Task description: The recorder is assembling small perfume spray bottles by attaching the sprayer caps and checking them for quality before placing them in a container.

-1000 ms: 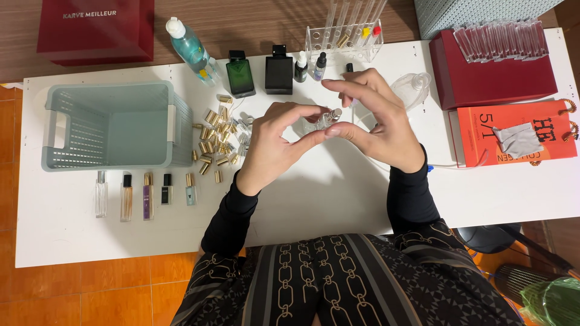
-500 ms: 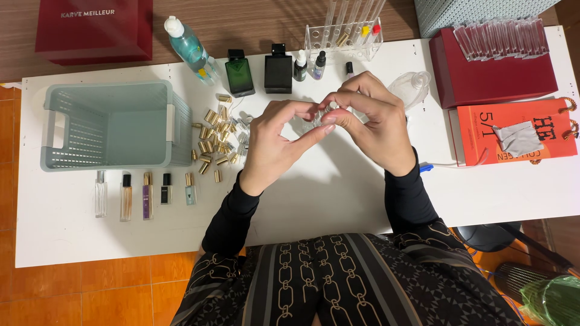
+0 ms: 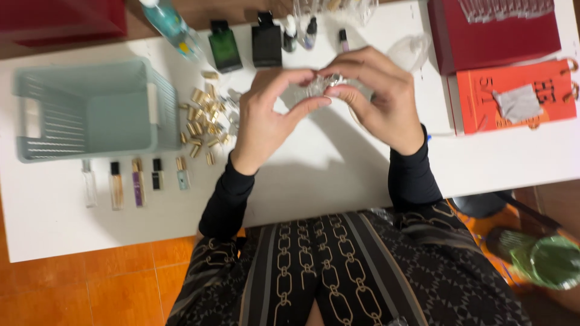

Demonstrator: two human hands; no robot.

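Small clear vial [image 3: 319, 86] (blurred), pinched btwn left hand [image 3: 266, 121] & right hand [image 3: 377, 96] fingertips, above table [image 3: 326, 175]

I count five slim vials [image 3: 134, 183] lined up on my table [image 3: 314, 175], two square bottles [image 3: 245, 43], one basket [image 3: 90, 108].

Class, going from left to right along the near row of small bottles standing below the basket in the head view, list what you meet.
Clear glass vial → amber-filled vial with black cap → purple vial with gold cap → short black vial → pale blue vial with gold cap.
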